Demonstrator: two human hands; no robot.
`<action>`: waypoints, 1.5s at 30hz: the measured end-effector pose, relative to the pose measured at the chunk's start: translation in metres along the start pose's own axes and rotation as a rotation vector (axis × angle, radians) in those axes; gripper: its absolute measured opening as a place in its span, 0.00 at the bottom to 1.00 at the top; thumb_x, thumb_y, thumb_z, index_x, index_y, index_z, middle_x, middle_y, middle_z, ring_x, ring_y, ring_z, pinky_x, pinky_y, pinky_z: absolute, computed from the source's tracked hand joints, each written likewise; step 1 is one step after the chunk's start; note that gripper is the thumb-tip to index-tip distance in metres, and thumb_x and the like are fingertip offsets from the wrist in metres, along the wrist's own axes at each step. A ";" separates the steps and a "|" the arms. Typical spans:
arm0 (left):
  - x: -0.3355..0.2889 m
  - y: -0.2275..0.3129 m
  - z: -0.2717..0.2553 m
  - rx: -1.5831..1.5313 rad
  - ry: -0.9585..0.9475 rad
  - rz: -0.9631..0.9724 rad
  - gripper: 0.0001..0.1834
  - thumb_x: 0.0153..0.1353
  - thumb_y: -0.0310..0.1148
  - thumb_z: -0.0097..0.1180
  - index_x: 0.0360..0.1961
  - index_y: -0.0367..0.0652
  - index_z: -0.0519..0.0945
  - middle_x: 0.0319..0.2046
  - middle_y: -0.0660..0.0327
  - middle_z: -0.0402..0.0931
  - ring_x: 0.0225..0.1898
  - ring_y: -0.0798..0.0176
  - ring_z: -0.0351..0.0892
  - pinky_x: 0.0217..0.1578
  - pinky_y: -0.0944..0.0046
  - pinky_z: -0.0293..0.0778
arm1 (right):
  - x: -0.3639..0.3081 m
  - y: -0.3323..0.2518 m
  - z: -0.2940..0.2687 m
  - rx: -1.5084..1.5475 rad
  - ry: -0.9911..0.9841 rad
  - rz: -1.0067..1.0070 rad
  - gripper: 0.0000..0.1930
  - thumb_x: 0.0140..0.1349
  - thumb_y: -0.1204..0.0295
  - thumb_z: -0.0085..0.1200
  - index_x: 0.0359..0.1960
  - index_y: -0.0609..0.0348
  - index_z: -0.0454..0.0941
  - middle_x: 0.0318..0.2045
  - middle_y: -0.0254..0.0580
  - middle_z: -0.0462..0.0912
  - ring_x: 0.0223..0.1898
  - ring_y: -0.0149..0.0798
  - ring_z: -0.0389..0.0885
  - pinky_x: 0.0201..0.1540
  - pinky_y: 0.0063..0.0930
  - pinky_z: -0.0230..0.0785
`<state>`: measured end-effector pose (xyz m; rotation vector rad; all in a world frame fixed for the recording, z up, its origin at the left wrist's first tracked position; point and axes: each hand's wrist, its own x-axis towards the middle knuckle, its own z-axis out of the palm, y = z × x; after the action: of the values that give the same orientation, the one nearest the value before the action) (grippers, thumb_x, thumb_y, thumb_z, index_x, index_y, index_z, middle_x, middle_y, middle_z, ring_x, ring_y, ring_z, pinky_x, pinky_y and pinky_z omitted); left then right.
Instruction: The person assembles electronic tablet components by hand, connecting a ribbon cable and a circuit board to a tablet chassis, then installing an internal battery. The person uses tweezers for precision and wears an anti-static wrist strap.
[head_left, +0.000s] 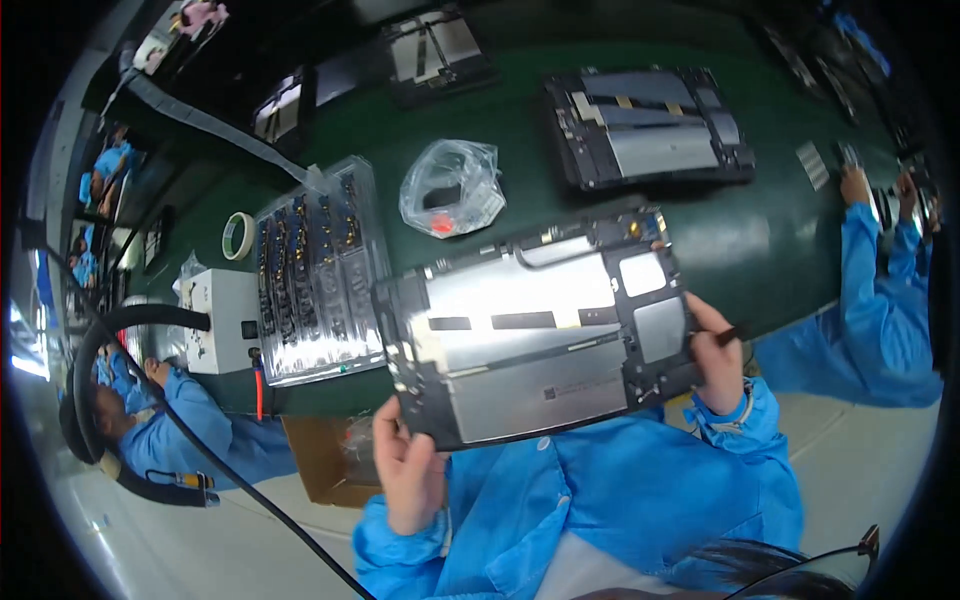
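Observation:
An opened tablet point(545, 385), its silver battery panels and black frame facing up, is held tilted above the front of the green table. My left hand point(412, 475) grips its lower left corner, thumb on the upper face. At the right edge, my right hand point(716, 362) is closed on the frame. A short dark stick-like piece point(733, 335) pokes out by the right fingers; its kind is unclear. Just left of the tablet lies a clear plastic tray point(372, 225) with rows of small dark parts. A clear plastic bag point(455, 195) lies beyond the tablet.
More opened tablets point(655, 150) are stacked at the far right, with another point(435, 50) farther back. A tape roll point(237, 236), white box point(205, 345) and black hose point(140, 318) stand left. Below is a cardboard box point(315, 460). Co-workers in blue sit on both sides.

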<state>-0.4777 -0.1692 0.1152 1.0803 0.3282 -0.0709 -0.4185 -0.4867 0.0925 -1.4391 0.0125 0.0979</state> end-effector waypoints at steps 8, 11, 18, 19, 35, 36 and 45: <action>0.183 0.085 0.147 -0.295 -0.324 -0.086 0.21 0.61 0.30 0.45 0.55 0.36 0.60 0.51 0.51 0.65 0.53 0.54 0.67 0.55 0.54 0.63 | 0.075 0.005 -0.026 -0.513 -0.058 -0.790 0.09 0.49 0.76 0.48 0.34 0.62 0.75 0.25 0.42 0.77 0.26 0.36 0.76 0.25 0.25 0.64; 0.292 0.065 0.209 -0.234 -0.363 -0.046 0.24 0.59 0.29 0.48 0.55 0.37 0.58 0.47 0.53 0.67 0.48 0.51 0.69 0.53 0.52 0.63 | 0.092 0.021 -0.026 -0.624 -0.379 -0.797 0.13 0.39 0.78 0.53 0.31 0.59 0.78 0.18 0.34 0.76 0.20 0.35 0.75 0.23 0.25 0.62; 0.493 -0.046 0.241 0.166 -0.241 0.123 0.29 0.53 0.28 0.51 0.56 0.44 0.55 0.46 0.54 0.67 0.40 0.53 0.72 0.40 0.52 0.69 | 0.100 0.020 -0.013 -0.655 -0.459 -0.699 0.15 0.37 0.77 0.54 0.32 0.57 0.78 0.15 0.29 0.74 0.17 0.32 0.73 0.22 0.23 0.62; 0.494 -0.053 0.255 0.153 -0.273 0.109 0.29 0.53 0.28 0.51 0.56 0.44 0.55 0.46 0.54 0.67 0.40 0.53 0.72 0.40 0.52 0.69 | 0.101 0.019 -0.018 -0.681 -0.455 -0.665 0.15 0.37 0.77 0.54 0.33 0.57 0.78 0.16 0.29 0.73 0.17 0.32 0.73 0.22 0.23 0.62; 0.407 0.007 0.194 -0.116 -0.027 -0.357 0.37 0.51 0.36 0.53 0.59 0.36 0.52 0.62 0.54 0.46 0.64 0.53 0.42 0.62 0.54 0.38 | 0.100 0.016 -0.022 -0.631 -0.371 -0.551 0.12 0.43 0.78 0.56 0.33 0.57 0.78 0.16 0.36 0.73 0.17 0.36 0.72 0.23 0.26 0.63; 0.396 0.017 0.186 -0.223 0.020 -0.385 0.36 0.51 0.36 0.52 0.59 0.34 0.53 0.62 0.52 0.47 0.64 0.53 0.45 0.62 0.54 0.40 | 0.100 0.016 -0.023 -0.629 -0.356 -0.563 0.12 0.43 0.78 0.55 0.33 0.57 0.78 0.17 0.36 0.74 0.17 0.36 0.72 0.23 0.26 0.63; 0.306 0.062 0.153 -0.124 0.049 -0.269 0.23 0.56 0.30 0.45 0.53 0.34 0.61 0.52 0.52 0.64 0.56 0.57 0.61 0.56 0.58 0.58 | 0.096 0.006 -0.058 -0.652 -0.070 -0.694 0.15 0.49 0.79 0.51 0.41 0.64 0.74 0.31 0.42 0.77 0.24 0.32 0.75 0.24 0.26 0.63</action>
<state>-0.1391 -0.2421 0.1430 0.9111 0.5149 -0.2609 -0.3205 -0.5376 0.0728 -2.0070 -0.6219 -0.4568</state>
